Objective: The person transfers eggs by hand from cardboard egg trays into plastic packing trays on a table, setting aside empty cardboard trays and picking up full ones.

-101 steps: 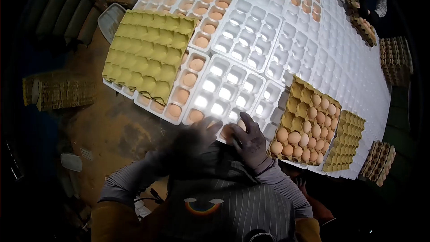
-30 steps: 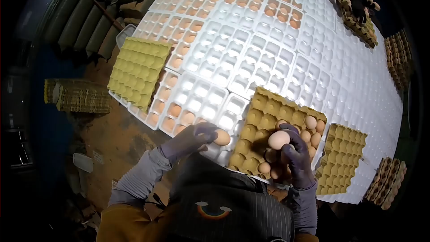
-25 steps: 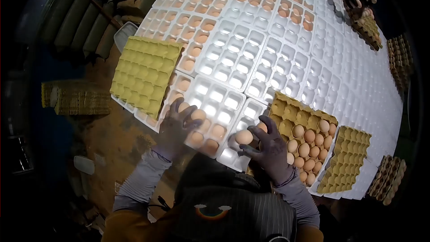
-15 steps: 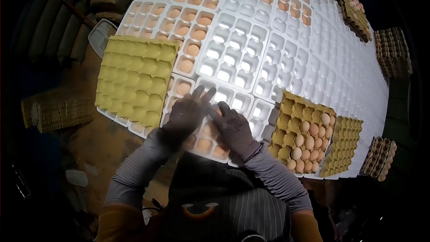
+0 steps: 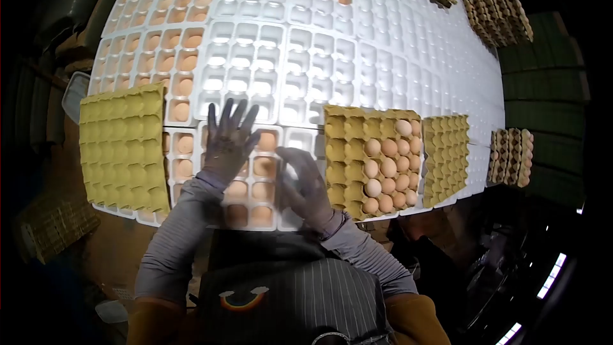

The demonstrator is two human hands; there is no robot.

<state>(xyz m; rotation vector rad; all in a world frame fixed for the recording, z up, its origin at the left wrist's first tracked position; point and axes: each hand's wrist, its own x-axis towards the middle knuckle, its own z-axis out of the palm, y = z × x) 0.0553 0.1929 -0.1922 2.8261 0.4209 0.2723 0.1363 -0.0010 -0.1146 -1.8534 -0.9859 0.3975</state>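
My gloved left hand (image 5: 228,144) lies over a white foam tray, its fingers spread and holding nothing. Just right of it is my gloved right hand (image 5: 305,188), blurred, fingers bent towards the tray's right edge; whether anything is in them is hidden. Brown eggs (image 5: 262,190) sit in the foam tray's cells below and between the hands. A yellow-brown pulp tray (image 5: 345,166), right of my right hand, has eggs in its right part and bare cups on its left.
An upturned yellow pulp tray (image 5: 122,147) covers foam cells at left. Another pulp tray (image 5: 446,160) is at right. Egg-tray stacks (image 5: 497,13) stand beyond the table's right edge. White foam trays (image 5: 239,67) spread behind the hands, several with eggs at upper left.
The view has turned and shifted. My hands have moved apart, and my left fingers are now spread. Eggs fill more of the near foam tray. The other person's hands are out of view.
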